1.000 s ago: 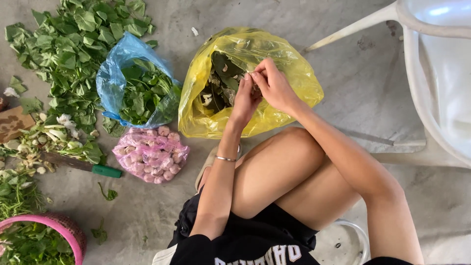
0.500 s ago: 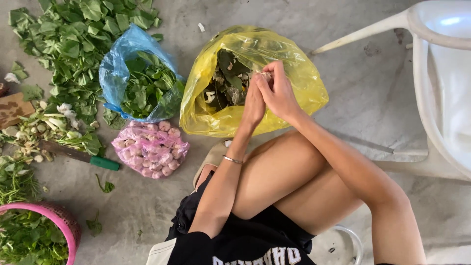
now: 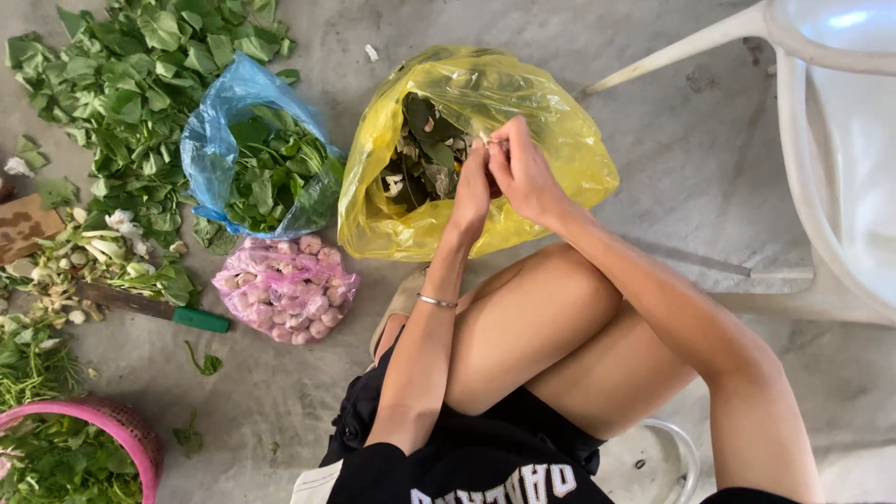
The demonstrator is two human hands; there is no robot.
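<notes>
While both hands work over the yellow bag point(image 3: 551, 140), left hand point(image 3: 469, 191) and right hand point(image 3: 523, 173) pinch a small garlic clove point(image 3: 487, 142); peeling goes best kept above the opening.

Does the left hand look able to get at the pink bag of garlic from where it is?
Probably yes. The left hand is over the yellow bag, and the pink bag of garlic lies on the floor beside that bag on the left hand's side, with nothing between them.

Soft even daylight, faint shadows; sharp focus; glare on white chair point(image 3: 840, 140) top right.
</notes>
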